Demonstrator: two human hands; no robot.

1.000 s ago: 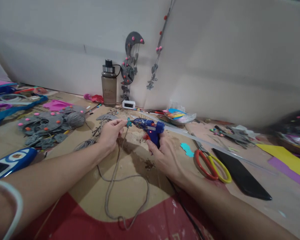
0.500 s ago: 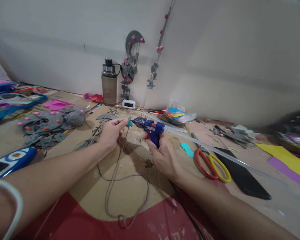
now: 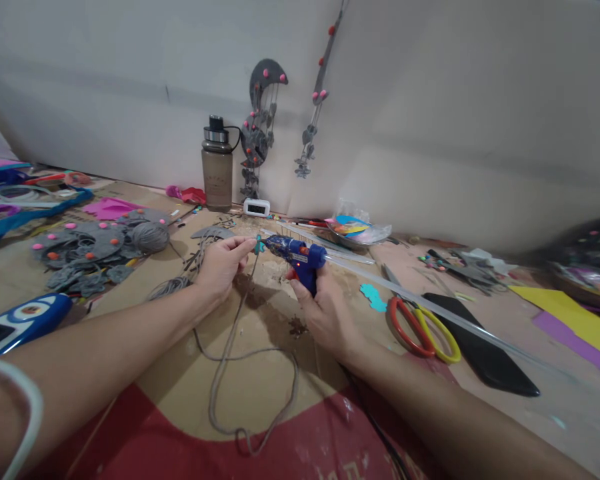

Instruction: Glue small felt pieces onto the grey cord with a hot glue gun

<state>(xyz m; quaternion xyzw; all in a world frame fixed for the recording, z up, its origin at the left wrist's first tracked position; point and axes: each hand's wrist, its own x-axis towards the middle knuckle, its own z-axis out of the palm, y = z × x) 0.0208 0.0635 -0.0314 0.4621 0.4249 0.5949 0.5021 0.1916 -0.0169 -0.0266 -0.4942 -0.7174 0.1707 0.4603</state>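
Note:
My left hand (image 3: 223,267) pinches a small teal cutout (image 3: 260,245) between thumb and fingers. Grey yarn (image 3: 229,357) runs down from that piece and lies in a loose loop on the cardboard (image 3: 180,393). Wrapped round the handle of a blue glue gun (image 3: 300,257) is my right hand (image 3: 325,310). The gun's nozzle points left, at or very close to the teal piece; whether they touch I cannot tell. A small red light glows on the gun. From its back end a long clear glue stick (image 3: 405,287) sticks out to the right.
Right of my hands lie a teal cutout (image 3: 373,297), scissors (image 3: 423,327) and a black phone-like slab (image 3: 480,347). Behind stand a bottle (image 3: 217,170), a small digital clock (image 3: 257,208) and a dish (image 3: 357,233) of scraps. At left are grey felt pieces with pompoms (image 3: 87,247) and a yarn ball (image 3: 150,237).
Both hands, the glue gun and the teal piece hold nearly the same place. The whole view has shifted very slightly.

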